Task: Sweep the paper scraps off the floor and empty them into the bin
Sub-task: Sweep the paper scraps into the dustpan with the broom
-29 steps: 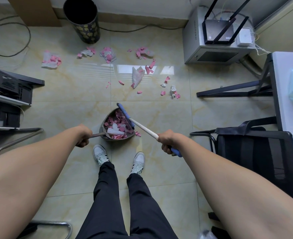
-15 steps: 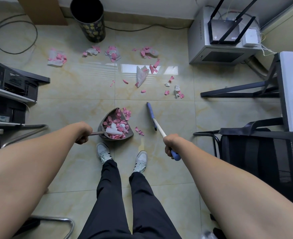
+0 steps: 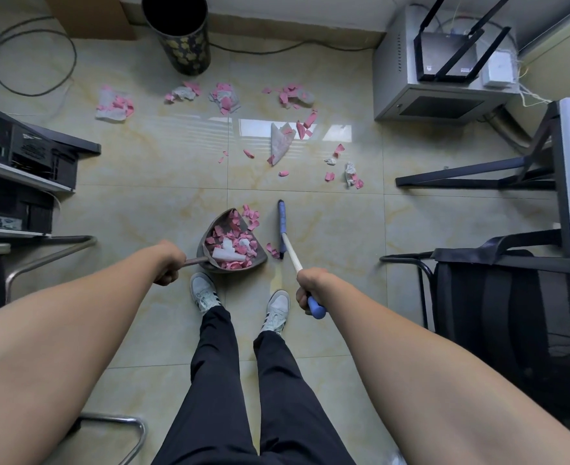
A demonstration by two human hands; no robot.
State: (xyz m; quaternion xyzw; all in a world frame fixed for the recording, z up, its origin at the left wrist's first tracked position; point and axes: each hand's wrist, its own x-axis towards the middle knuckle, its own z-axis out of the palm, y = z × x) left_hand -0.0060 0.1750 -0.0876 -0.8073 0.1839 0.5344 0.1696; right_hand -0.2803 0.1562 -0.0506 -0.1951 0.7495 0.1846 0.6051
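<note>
Right hand [image 3: 310, 290] fisted round the broom [image 3: 288, 241], left hand [image 3: 169, 266] gripping the part-filled dustpan [image 3: 231, 245]; the broom head lies just right of it, seemingly near-to-far, loose scraps [image 3: 293, 135] farther off toward the bin [image 3: 179, 31].

- The grey plastic dustpan [image 3: 231, 245] sits on the cream marble-patterned tile floor [image 3: 142, 203] just ahead of the two white trainers [image 3: 204, 292], pink and white paper scraps [image 3: 229, 243] lying in it.
- The left hand [image 3: 167, 263] holds its handle from the left.
- The blue-headed broom with a pale stick [image 3: 285, 234] stands just right of the dustpan, the right hand [image 3: 310, 286] on its near end.
- Loose scraps lie farther ahead, between the dustpan and the dark cylindrical flower-patterned bin [image 3: 179, 31] by the far wall.
- A grey metal cabinet [image 3: 434, 95] stands far right, a black router [image 3: 448, 55] on it.
- A black mesh chair [image 3: 511, 313] is at the right.
</note>
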